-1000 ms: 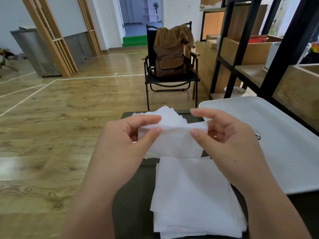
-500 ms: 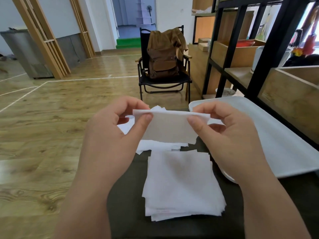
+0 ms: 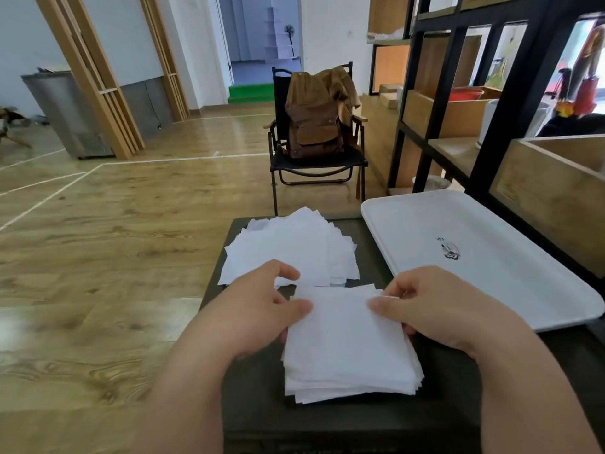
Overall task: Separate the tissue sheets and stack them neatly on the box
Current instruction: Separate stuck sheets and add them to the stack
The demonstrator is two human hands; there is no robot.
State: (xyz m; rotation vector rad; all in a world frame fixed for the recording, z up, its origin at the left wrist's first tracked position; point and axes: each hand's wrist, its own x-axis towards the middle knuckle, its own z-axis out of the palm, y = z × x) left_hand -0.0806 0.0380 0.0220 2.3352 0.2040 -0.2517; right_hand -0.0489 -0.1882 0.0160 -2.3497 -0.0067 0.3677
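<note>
While both hands sit at the far edge of the near stack (image 3: 347,348), the move ahead turns on how that stack lies against the far pile (image 3: 291,247). Taking the dark box (image 3: 327,417) as the landmark: the near stack rests on the box's top toward the person's side, squared up fairly well, and the far pile rests on the box's far end, its sheets fanned and skewed. The two heaps are just apart, with a sliver of dark box top showing between them.

The left hand (image 3: 262,309) lies at the near stack's far left corner, its thumb on the top sheet's edge and its fingers curled above the gap; it seems to pinch that corner, though the blur leaves this uncertain. The right hand (image 3: 435,306) pinches the far right corner of the top sheet between thumb and forefinger (the sheet's edge shows at the fingertips). So each hand is at its own corner, neither nearer than the other, and the sheet's far edge runs crosswise between them.

My judgement is that the top sheet is about to be peeled up by that far edge and carried straight away from the person onto the far pile, a short path along the box. A white tray (image 3: 491,257) lies just beside the box on the right, out of that path.
</note>
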